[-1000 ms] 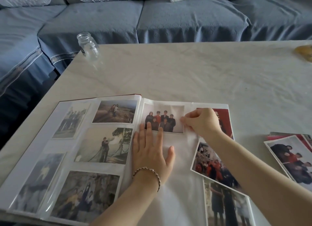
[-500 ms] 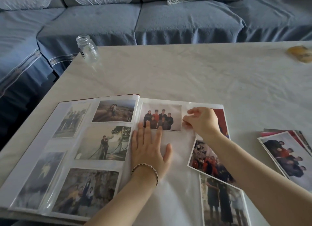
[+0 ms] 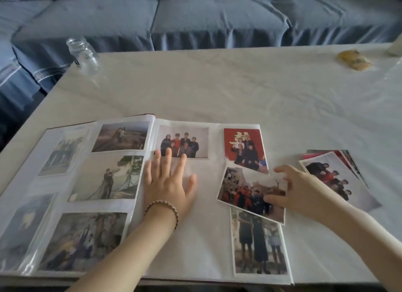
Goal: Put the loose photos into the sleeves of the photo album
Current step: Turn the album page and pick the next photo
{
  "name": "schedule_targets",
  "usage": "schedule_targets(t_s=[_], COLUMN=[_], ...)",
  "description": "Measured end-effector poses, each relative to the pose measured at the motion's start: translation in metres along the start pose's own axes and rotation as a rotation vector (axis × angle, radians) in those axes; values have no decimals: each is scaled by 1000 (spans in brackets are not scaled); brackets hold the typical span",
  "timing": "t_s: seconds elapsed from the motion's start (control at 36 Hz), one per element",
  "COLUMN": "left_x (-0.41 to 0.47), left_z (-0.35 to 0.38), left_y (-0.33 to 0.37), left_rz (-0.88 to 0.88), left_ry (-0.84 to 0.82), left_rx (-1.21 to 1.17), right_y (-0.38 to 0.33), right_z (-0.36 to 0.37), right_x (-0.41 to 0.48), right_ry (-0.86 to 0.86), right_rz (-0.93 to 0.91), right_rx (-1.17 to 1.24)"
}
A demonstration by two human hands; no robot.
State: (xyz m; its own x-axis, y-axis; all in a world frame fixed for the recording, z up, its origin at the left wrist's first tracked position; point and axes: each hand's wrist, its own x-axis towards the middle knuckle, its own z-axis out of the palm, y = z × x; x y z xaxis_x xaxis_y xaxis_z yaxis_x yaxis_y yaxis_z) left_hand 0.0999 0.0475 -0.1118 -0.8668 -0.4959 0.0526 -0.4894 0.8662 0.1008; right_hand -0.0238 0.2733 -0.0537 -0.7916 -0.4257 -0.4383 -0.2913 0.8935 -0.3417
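Open photo album (image 3: pixel 195 259) in the lower half of the frame, on a pale table (image 3: pixel 239 84). Done: the left page (image 3: pixel 30 185) shows photos in all the sleeves I can see, and a group photo (image 3: pixel 182 142) sits squarely in the upper-left sleeve of the right page. A red photo (image 3: pixel 245 149) and a photo of standing figures (image 3: pixel 260 241) lie along that page's right side; whether they are sleeved or only laid on top I cannot tell. Left to do: a tilted photo (image 3: pixel 250 192) lies loose and askew across the page between those two, and a stack of loose photos (image 3: pixel 335 176) waits on the table at right of frame. By my judgement the task is roughly midway.

My left hand (image 3: pixel 168 182) lies flat with fingers spread, pressing the empty middle of the right page just below the group photo. My right hand (image 3: pixel 298 191) is at the tilted photo's right edge, thumb on its face, fingers curled by its upper corner. The stack lies just beyond that hand.
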Motion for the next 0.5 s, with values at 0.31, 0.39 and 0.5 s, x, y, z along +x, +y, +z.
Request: schedule_targets(t_s=[0.31,0.39,0.5], left_x=[-6,-5,-6], left_z=[-18,-21,-37], left_y=[8,5,-5], left_rz=[-46,-3,47], left_ry=[-88,-164,-262], left_rx=[38,133,260], right_y=[17,8,5], right_z=[-10,-19,-17], right_x=[-9,-21,-28], right_ry=[501,631,660], right_rz=[-84,-103,-129], right_rx=[568,465,357])
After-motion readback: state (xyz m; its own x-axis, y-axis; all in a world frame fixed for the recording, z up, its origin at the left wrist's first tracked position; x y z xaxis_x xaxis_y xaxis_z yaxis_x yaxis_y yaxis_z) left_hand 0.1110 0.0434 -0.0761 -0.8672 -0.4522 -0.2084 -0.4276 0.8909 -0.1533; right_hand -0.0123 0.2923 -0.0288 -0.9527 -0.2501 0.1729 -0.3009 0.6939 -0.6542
